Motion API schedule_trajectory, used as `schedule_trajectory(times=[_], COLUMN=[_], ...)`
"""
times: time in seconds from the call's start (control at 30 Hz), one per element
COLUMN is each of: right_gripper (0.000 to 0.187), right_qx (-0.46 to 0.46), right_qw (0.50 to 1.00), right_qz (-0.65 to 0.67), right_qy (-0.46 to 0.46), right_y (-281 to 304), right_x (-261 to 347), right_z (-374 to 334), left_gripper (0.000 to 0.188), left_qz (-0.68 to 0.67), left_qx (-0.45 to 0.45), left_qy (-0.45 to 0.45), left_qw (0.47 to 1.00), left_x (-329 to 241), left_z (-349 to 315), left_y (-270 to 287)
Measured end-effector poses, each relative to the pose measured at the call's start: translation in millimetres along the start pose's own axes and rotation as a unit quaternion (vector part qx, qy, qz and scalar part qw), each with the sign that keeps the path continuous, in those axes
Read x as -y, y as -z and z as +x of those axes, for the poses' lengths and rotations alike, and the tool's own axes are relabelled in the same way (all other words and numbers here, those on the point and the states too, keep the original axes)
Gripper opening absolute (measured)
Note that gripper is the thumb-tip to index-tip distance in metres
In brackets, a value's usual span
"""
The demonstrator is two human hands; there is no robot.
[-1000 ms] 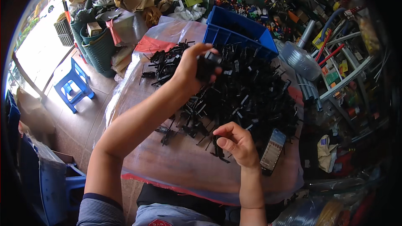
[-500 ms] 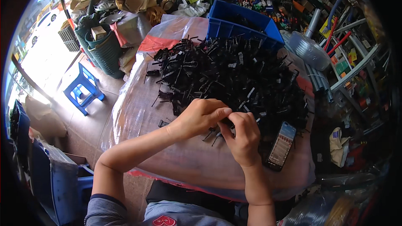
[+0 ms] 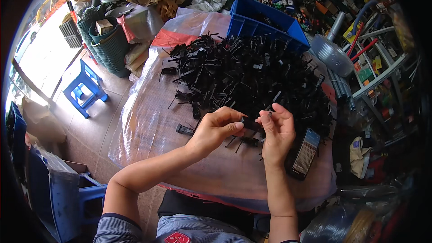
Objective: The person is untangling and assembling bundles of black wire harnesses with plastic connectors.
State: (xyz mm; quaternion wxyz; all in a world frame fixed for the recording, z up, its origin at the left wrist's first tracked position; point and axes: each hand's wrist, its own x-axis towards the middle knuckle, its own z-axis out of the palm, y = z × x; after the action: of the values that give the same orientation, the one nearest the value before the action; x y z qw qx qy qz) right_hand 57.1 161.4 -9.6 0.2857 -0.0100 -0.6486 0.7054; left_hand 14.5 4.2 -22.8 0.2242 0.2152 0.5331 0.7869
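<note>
My left hand (image 3: 217, 130) reaches in over the near edge of a heap of black plastic parts (image 3: 234, 74). Between its thumb and fingers is a small black plastic part (image 3: 250, 124), pointing to the right. Beside it, palm turned up, my right hand (image 3: 280, 136) has its thumb and fingertips pinched together. A tiny pale tip shows at that pinch, too small to name. The heaped parts have thin black rods sticking out. One loose black part (image 3: 184, 129) lies left of my left wrist.
Plastic sheeting (image 3: 150, 153) covers the work surface. A smartphone (image 3: 306, 155) lies right of my right hand. Behind the heap stands a blue crate (image 3: 270, 27). A blue stool (image 3: 84, 87) and stacked green baskets (image 3: 108, 49) are at left; a metal frame (image 3: 378, 74) stands at right.
My hands have drawn apart, the right moving right and turning palm up. The black part in my left hand now shows. The whole view has shifted slightly.
</note>
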Motion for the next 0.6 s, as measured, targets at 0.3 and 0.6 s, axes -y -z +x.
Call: schedule_trajectory(times=[0.3,0.6], right_gripper=[0.017,0.018], right_qx=[0.202,0.249], right_qw=[0.976,0.896], right_qz=[-0.059,0.220], right_qy=[-0.059,-0.296], right_y=[2,24], right_x=[-4,-14], right_z=[0,3], left_gripper=[0.014,0.019], left_qz=[0.193,0.279], left_qx=[-0.087,-0.057], left_qy=[-0.140,-0.198], left_qw=[0.967,0.938], left_x=[16,-1], left_z=[-1,-2], left_y=[-1,-4])
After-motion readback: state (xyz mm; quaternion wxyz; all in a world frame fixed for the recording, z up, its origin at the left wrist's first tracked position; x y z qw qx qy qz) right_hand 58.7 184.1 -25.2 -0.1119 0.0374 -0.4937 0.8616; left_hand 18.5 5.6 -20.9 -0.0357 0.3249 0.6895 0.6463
